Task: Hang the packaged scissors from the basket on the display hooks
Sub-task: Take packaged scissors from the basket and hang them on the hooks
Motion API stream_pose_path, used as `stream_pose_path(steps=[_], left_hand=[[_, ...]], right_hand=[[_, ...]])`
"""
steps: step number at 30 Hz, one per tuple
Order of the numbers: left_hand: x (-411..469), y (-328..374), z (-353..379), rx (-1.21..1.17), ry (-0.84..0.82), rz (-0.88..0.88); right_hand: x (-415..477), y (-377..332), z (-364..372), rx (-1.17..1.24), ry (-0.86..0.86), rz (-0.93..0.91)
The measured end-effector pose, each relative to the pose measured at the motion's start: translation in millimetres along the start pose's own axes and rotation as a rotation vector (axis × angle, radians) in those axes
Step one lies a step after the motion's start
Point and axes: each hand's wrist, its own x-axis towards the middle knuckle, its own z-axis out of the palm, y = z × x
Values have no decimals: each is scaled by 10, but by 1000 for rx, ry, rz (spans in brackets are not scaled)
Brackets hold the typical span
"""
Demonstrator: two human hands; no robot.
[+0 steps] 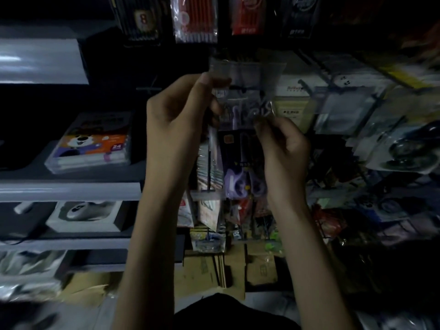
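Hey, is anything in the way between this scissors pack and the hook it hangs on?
Nothing visible does. The left hand and right hand pinch the scissors pack with its clear top raised; the hook itself is too dark to make out.

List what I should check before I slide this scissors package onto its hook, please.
1. Left hand pinches the scissors package at its top left corner: ok.
2. Right hand pinches its right edge: ok.
3. Package upright, purple handles at the bottom: ok.
4. Hang hole lined up with a hook: cannot tell, too dark and blurred.
5. Hook has free room: cannot tell.
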Motion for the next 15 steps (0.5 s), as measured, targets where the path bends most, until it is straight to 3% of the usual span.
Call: stream_pose_path(steps=[15], left_hand=[[2, -106, 22, -134, -41, -39]], right_hand=[[196, 24, 146, -2, 26, -19]])
